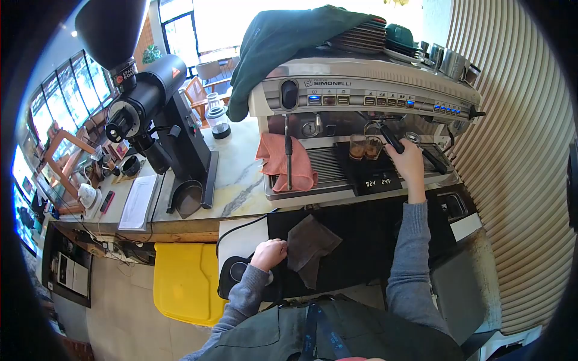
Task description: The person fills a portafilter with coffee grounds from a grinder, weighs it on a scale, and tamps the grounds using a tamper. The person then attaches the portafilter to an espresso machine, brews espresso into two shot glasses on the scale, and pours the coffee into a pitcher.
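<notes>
My right hand (407, 161) is closed around the black handle of a portafilter (392, 139) at the espresso machine (337, 72). Just left of it, two small glasses (357, 147) with brown coffee in them stand on a black scale (367, 171) with lit digits. A second black handle (433, 161) lies right of that hand on the drip tray. Low in the view, my left hand (268, 254) is curled, its fingertips at the left edge of a brown cloth (312, 248) over the black mat (367, 234). A round, dark-rimmed tool (238, 271) is partly covered by that hand.
A pink cloth (286, 162) drapes beside the steam wand (288, 150). The black grinder (162, 114) stands at the left on the marble counter (241, 156). Plates (361, 37), cups and a green cloth (277, 45) top the machine. A yellow bin (183, 283) sits below.
</notes>
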Demonstrator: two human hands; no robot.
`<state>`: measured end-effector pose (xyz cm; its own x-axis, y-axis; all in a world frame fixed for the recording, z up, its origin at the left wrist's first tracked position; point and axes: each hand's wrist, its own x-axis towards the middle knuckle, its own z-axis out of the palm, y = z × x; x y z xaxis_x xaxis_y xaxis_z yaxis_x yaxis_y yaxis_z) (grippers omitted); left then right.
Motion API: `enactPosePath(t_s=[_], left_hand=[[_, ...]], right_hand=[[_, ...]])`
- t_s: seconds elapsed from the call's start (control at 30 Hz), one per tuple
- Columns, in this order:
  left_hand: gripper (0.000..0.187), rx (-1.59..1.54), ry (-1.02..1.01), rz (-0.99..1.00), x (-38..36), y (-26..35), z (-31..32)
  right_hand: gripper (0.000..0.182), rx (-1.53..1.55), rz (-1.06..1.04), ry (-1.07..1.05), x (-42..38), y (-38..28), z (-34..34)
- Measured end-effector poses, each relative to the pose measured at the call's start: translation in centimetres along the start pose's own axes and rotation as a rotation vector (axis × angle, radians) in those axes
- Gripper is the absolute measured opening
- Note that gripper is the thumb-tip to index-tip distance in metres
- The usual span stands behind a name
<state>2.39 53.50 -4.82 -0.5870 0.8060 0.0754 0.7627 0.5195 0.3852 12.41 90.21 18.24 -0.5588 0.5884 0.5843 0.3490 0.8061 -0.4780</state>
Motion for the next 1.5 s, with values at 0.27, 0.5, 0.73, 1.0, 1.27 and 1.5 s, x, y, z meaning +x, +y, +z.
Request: enactPosePath(t_s=[0.27, 0.5, 0.73, 1.0, 1.27, 1.5], left_hand=[[0.014, -0.006, 0.019, 0.016, 0.0, -0.3, 0.4], [0.013, 0.005, 0.023, 0.003, 0.0, 0.0, 0.2], [0.013, -0.007, 0.029, 0.011, 0.0, -0.1, 0.3], [0.013, -0.008, 0.016, 0.022, 0.0, -0.2, 0.3], [0.014, 0.002, 0.020, 0.036, 0.1, -0.1, 0.2], [0.013, -0.012, 0.019, 0.029, 0.0, -0.1, 0.1]], right_hand=[[0.041, 0.009, 0.008, -0.005, 0.0, -0.1, -0.1], [0.042, -0.008, 0.032, -0.022, 0.1, 0.0, 0.0], [0.044, -0.009, 0.043, -0.031, -0.1, -0.5, -0.4], [0.056, -0.016, 0.025, 0.024, 0.4, 0.7, 0.6], [0.048, 0.096, 0.101, -0.050, 0.6, 0.7, 0.5], [0.035, 0.185, 0.129, -0.070, 0.3, 0.2, 0.3]])
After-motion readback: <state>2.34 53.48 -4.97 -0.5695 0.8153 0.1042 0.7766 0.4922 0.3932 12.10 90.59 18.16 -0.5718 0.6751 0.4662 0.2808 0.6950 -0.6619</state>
